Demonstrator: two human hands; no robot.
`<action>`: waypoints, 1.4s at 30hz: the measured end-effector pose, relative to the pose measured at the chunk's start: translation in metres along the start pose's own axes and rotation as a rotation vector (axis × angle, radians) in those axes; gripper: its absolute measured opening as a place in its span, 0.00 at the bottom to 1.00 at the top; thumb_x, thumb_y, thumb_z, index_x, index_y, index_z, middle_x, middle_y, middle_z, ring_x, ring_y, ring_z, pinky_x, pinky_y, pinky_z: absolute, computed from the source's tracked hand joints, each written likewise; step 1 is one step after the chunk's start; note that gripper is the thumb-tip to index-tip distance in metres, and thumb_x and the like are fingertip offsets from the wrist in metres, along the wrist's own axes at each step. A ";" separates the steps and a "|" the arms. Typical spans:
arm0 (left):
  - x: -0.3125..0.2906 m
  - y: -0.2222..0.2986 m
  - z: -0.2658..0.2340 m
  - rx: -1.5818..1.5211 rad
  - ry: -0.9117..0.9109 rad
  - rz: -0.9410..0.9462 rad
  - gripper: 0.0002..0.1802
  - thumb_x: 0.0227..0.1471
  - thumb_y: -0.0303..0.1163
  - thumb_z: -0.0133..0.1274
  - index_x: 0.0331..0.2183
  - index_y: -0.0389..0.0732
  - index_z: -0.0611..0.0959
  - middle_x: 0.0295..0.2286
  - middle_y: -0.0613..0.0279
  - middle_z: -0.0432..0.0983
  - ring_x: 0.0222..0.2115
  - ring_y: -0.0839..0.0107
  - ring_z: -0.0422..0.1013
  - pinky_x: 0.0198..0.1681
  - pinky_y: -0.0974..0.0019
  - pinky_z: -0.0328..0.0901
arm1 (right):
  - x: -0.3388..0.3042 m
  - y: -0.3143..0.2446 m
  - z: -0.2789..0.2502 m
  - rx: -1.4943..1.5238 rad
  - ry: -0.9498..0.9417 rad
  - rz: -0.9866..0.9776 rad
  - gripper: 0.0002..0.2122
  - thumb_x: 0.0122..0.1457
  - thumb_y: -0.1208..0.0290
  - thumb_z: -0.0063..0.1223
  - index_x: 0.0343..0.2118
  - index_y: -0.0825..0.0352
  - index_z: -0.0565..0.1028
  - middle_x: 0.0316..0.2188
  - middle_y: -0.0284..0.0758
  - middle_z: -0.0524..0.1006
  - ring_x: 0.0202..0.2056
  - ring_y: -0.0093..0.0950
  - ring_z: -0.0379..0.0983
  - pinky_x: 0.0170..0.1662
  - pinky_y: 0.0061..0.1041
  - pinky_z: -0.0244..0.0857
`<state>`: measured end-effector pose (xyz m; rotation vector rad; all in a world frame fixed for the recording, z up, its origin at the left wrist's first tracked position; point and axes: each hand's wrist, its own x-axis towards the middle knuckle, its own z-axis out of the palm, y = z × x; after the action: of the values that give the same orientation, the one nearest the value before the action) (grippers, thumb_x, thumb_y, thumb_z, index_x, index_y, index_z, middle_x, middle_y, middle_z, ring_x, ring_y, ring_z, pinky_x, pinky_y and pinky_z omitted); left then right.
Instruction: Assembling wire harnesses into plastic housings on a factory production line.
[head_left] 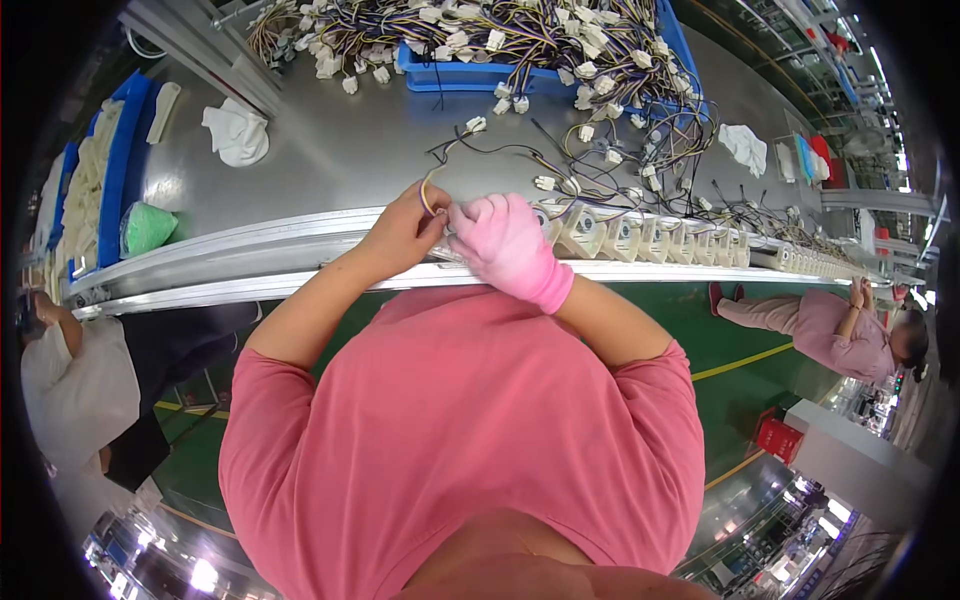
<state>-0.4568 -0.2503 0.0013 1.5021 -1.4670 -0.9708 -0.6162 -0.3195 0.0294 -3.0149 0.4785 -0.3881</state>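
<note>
Across the far side of the bench, a heaped tangle of wires and white connectors, spilling over the front and right edge of a blue tray. Trailing from there, stray leads reaching down to a row of clear housings set in the metal rail, just right of the right hand and partly in the way there. On either side of the tangle, a white cloth and a second cloth, both crumpled. Farther left, past a metal post, a blue bin of pale parts, with a green bag just beside. Over the green floor, a co-worker in white at left, another in pink at right, well apart; lower right, a red box.

At the rail, between both hands: the wire, thin, yellow and dark, bowed upward, then bending right toward a white connector on the bench. Lower end hidden by fingers. Pinched around it, thumb and fingers of the bare left hand. Close against these, curled fingers in a pink-and-white glove; gripping or merely touching, cannot tell.
</note>
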 end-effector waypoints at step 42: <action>0.024 0.010 -0.013 0.300 -0.176 0.251 0.05 0.39 0.21 0.51 0.24 0.30 0.74 0.23 0.50 0.70 0.21 0.58 0.65 0.25 0.64 0.60 | 0.016 0.009 -0.027 0.359 -0.203 0.288 0.11 0.45 0.69 0.46 0.32 0.65 0.70 0.18 0.42 0.73 0.22 0.41 0.72 0.26 0.37 0.65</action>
<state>-0.4477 -0.2735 0.0157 1.4184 -1.9457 -0.7717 -0.6107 -0.3335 0.0587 -2.5563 0.7244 -0.1283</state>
